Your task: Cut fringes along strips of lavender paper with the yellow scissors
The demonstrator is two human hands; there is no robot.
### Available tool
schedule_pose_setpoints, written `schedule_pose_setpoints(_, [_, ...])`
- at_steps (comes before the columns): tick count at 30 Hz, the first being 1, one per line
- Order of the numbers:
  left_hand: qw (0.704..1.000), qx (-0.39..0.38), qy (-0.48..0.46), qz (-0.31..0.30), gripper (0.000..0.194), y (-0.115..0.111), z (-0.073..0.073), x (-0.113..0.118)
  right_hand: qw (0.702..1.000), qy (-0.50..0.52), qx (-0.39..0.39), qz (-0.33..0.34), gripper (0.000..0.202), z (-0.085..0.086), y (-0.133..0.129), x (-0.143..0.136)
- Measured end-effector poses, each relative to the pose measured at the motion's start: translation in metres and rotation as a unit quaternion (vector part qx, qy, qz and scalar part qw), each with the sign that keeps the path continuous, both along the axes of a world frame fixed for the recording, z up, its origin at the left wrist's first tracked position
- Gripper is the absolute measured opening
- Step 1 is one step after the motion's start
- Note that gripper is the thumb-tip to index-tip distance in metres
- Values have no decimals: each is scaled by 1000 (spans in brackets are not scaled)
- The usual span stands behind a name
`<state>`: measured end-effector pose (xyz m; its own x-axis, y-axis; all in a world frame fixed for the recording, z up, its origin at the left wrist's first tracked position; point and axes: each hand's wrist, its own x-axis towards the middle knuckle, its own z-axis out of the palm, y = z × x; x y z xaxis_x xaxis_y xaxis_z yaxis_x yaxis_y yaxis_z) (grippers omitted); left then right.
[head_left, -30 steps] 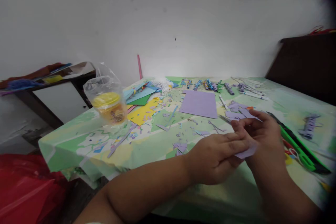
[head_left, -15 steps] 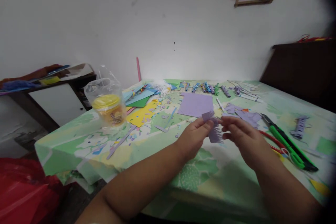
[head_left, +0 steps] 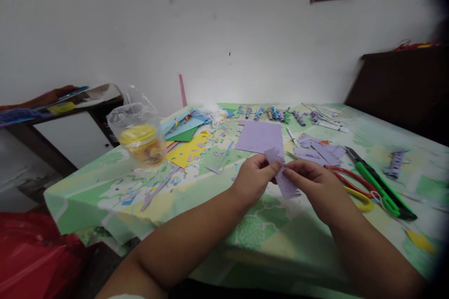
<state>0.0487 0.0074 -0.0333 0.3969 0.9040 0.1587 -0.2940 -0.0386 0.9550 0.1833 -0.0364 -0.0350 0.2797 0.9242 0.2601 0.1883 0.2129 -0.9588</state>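
Note:
A purple paper strip (head_left: 286,186) with a fringed edge hangs between both hands above the table. My left hand (head_left: 257,175) pinches its upper part between thumb and fingers. From the right, my right hand (head_left: 312,182) closes thumb and fingertips on the strip's edge. Behind the hands lies a purple sheet (head_left: 259,135). Right of it are purple paper scraps (head_left: 317,149) and a white marker (head_left: 291,135). Red-handled scissors (head_left: 351,177) and a green cutter (head_left: 380,189) rest beyond my right hand.
A yellow-lidded tub (head_left: 143,142) in a clear bag stands at the table's left. Coloured sheets (head_left: 187,149) lie beside it. Small fringed paper rolls (head_left: 275,113) line the back. Another purple roll (head_left: 396,164) is at the right. A red bag (head_left: 31,252) is at lower left.
My right hand has moved left and its fingers have closed on the strip. The strip has turned, so its fringe shows less. The view has shifted slightly, showing more of the scissors.

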Motion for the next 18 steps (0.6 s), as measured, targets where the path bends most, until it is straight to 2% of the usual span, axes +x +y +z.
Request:
schedule_pose_setpoints(9, [1000,9,12,17,27,1,2,-1,989,129,-62,38,37,-3,1,4])
schedule_pose_setpoints(13, [998,37,43,38,25,1,3,-3,985,130,-88,66,35,-4,-1,3])
schedule_pose_setpoints(18, [994,69,84,29,27,-2,6,-6,983,87,-126,102,23,-4,-4,2])
